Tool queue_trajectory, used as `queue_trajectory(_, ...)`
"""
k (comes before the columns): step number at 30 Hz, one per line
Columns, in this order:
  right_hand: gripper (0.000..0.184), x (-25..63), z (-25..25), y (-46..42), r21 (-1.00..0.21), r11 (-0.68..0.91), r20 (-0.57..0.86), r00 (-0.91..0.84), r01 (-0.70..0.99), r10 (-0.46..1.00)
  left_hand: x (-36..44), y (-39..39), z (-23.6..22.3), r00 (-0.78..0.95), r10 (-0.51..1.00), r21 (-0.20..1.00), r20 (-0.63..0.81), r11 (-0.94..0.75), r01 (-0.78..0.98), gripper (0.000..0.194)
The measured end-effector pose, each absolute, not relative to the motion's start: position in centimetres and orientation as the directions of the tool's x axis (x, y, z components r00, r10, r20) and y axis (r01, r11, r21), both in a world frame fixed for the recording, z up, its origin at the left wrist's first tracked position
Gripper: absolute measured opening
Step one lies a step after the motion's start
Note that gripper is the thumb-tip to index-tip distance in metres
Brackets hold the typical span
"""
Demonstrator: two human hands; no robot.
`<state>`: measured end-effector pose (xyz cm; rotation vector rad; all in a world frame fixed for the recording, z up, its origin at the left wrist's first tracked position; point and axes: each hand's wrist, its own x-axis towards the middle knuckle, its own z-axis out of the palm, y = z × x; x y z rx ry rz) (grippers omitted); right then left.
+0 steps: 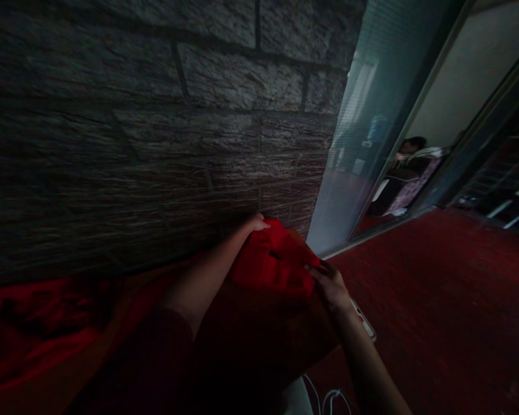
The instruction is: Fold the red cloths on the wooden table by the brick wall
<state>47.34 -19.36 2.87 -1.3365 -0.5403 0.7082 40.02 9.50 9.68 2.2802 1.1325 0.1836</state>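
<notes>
A piece of bright red cloth (277, 256) is spread between my two hands, above a dark brown surface. At its far left corner, my left hand (258, 222) is closed on the edge, thumb on top. My right hand (331, 283) pinches the cloth's right edge, its fingers partly under the fabric. Between the hands the cloth is creased, and its near part hangs loose in shadow. What kind of cloth item it is, I cannot make out.
A stone-block wall (225, 127) rises close behind. More red cloth (38, 328) lies at the left. A frosted glass panel (346, 155) stands beside a doorway where a person (409, 153) sits. White cords (328, 397) hang at the bottom, above a red floor (450, 311).
</notes>
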Motion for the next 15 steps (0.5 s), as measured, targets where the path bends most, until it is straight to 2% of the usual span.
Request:
queue_trajectory(3, 0.054, 47.0, 3.0, -19.2, -0.970, 0.090, -0.085, 0.666, -0.224, 0.741, 38.7, 10.0, 11.2, 0.664, 0.737, 0.609, -0.126, -0.471, 0.638, 0.033)
queue_trajectory(8, 0.043, 47.5, 5.6, -18.8, -0.949, 0.185, -0.052, 0.708, -0.254, 0.704, 35.8, 10.6, 16.1, 0.743, 0.669, 0.758, -0.018, -0.476, 0.447, 0.054)
queue_trajectory(11, 0.035, 47.7, 9.1, -18.6, -0.929, 0.261, 0.010, 0.687, -0.261, 0.726, 33.5, 10.5, 19.8, 0.779, 0.622, 0.862, 0.081, -0.436, 0.259, 0.063)
queue_trajectory(15, 0.032, 47.7, 14.3, -18.1, -0.913, 0.369, 0.155, 0.687, -0.176, 0.710, 29.4, 9.7, 24.7, 0.825, 0.549, 0.910, 0.135, -0.398, 0.115, 0.058)
